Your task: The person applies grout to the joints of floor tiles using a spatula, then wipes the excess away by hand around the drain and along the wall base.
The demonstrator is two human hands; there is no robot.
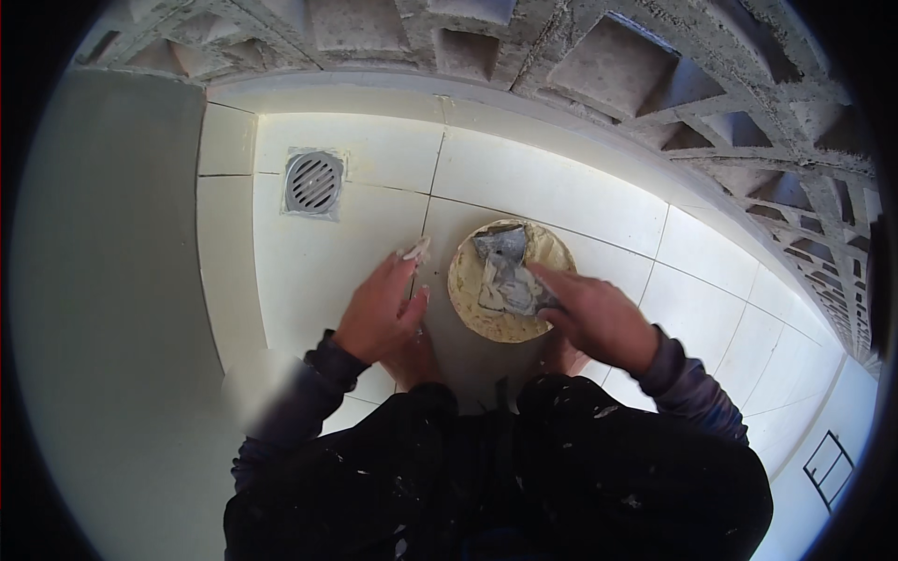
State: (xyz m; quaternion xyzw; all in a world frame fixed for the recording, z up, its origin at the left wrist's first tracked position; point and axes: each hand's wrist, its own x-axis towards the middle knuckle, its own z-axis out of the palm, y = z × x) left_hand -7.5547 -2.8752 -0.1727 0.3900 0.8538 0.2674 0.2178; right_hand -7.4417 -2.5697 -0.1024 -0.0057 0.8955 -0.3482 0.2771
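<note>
A round container (465,313) of cream-coloured paste stands on the tiled floor between my feet. In it lies a crumpled-looking grey piece (500,243), smeared with paste; I cannot tell whether it is plastic or metal. My right hand (599,318) reaches over the container's right side, fingers and thumb closing on the near right end of this piece. Left of the container, apart from it, my left hand (383,304) is held open above the floor. Pale paste coats its fingertips, and its thumb stands away from the fingers.
A round slotted floor drain (314,181) sits in the tiles at the far left. Light tiles (383,145) cover the floor up to a low ledge, with a pierced concrete block wall (608,70) beyond. A smooth grey-green wall (122,280) rises on the left.
</note>
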